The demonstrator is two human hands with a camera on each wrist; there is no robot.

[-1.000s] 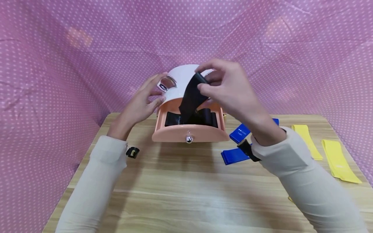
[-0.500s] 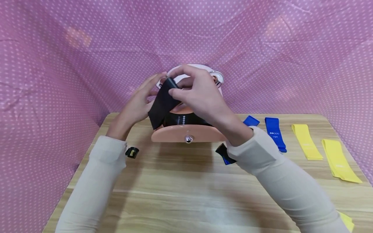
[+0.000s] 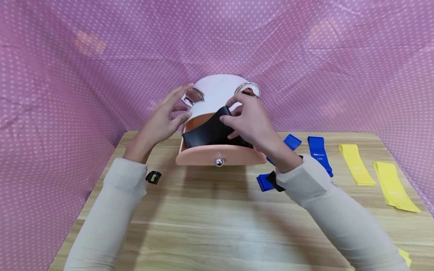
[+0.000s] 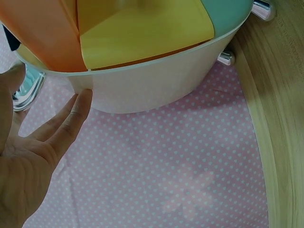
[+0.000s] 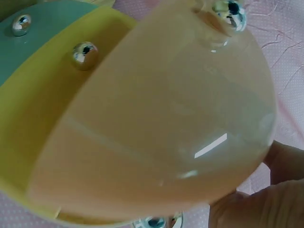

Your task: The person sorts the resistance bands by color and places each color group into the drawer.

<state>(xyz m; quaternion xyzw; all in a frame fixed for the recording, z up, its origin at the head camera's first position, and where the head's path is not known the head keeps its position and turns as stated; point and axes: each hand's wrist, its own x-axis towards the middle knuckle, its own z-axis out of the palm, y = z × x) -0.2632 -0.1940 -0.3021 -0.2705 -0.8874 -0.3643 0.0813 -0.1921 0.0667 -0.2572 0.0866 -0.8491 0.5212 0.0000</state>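
Observation:
A white rounded cabinet point(image 3: 220, 84) stands at the back of the table with its peach top drawer point(image 3: 194, 157) pulled out. In the head view my right hand point(image 3: 252, 122) pinches a folded black resistance band point(image 3: 207, 131) by its raised right end. The band slopes down to the left into the drawer. My left hand point(image 3: 164, 118) rests with extended fingers against the cabinet's left side. The left wrist view shows its fingertips point(image 4: 84, 97) at the white wall. In the right wrist view the drawer's front hides most of my right hand point(image 5: 266, 202).
Blue bands point(image 3: 318, 154) lie right of the cabinet, partly under my right forearm. Farther right are yellow bands point(image 3: 357, 165). Below the peach drawer, the right wrist view shows a yellow drawer point(image 5: 28, 123) and a green drawer point(image 5: 45, 28). Polka-dot cloth point(image 3: 217, 37) hangs behind.
My right hand swung left with the black band, then came back right and lower. The band now spreads across the drawer instead of hanging over its left side. My left hand stays put.

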